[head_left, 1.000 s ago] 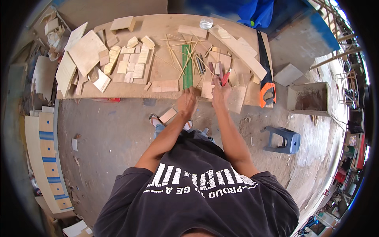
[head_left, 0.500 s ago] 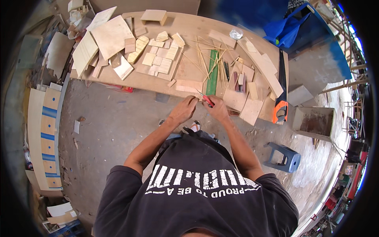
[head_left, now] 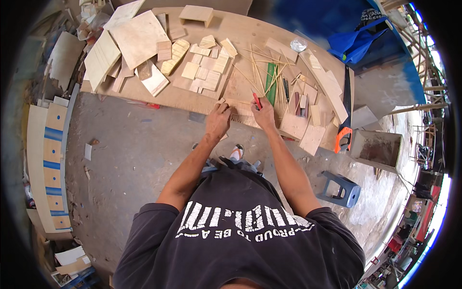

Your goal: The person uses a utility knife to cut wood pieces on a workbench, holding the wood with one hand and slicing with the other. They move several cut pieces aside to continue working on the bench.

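My right hand (head_left: pixel 263 116) is closed around a red-handled cutter (head_left: pixel 257 100), its thin tip pointing away from me over the workbench. My left hand (head_left: pixel 219 120) rests at the bench's near edge, fingers curled down. Its fingertips are by a small wooden block (head_left: pixel 221 100); whether they grip anything is hidden. Between the hands lies a flat pale wood piece (head_left: pixel 239 106). Beyond the left hand, a board of fitted wood pieces (head_left: pixel 202 73) lies flat. Thin sticks (head_left: pixel 256 72) are scattered across a green strip (head_left: pixel 271 87) beyond the right hand.
Loose wood panels (head_left: pixel 138 42) pile up at the bench's left. A handsaw with an orange handle (head_left: pixel 342 139) lies along the right edge, beside a long plank (head_left: pixel 327 89). On the floor at right stand a blue stool (head_left: pixel 340 189) and an open box (head_left: pixel 380 148).
My hands, close together before, have moved apart. The left has gone forward onto the bench edge by the small block; the right has lifted forward with the cutter, now pointing more away from me.
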`<action>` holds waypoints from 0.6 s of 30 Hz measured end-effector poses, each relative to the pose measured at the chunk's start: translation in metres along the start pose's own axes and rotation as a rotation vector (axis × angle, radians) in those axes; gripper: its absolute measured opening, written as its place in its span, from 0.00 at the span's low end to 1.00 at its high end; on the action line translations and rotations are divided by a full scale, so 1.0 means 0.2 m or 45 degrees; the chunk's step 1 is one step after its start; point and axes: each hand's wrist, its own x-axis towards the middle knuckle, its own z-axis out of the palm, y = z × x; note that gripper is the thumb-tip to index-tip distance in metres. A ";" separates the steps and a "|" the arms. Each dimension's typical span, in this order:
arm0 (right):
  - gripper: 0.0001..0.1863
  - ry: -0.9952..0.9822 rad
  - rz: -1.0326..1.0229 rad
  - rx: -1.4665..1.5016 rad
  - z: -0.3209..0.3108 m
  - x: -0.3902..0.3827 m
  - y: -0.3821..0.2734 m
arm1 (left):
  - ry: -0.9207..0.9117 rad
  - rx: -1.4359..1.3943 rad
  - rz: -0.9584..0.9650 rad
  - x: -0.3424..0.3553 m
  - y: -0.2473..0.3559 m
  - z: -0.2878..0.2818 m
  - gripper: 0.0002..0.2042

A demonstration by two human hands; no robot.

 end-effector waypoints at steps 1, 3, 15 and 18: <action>0.09 -0.033 -0.021 -0.144 0.00 0.00 -0.02 | -0.005 -0.006 -0.003 0.00 -0.01 0.00 0.07; 0.09 -0.069 -0.035 -0.291 -0.01 0.00 -0.08 | -0.046 0.015 0.054 -0.02 -0.01 -0.01 0.06; 0.08 -0.113 -0.109 -0.361 0.03 0.03 -0.14 | -0.143 0.045 0.116 -0.03 -0.03 -0.02 0.12; 0.08 -0.243 -0.102 -0.410 0.03 0.04 -0.18 | -0.168 0.055 0.113 -0.04 -0.03 -0.03 0.15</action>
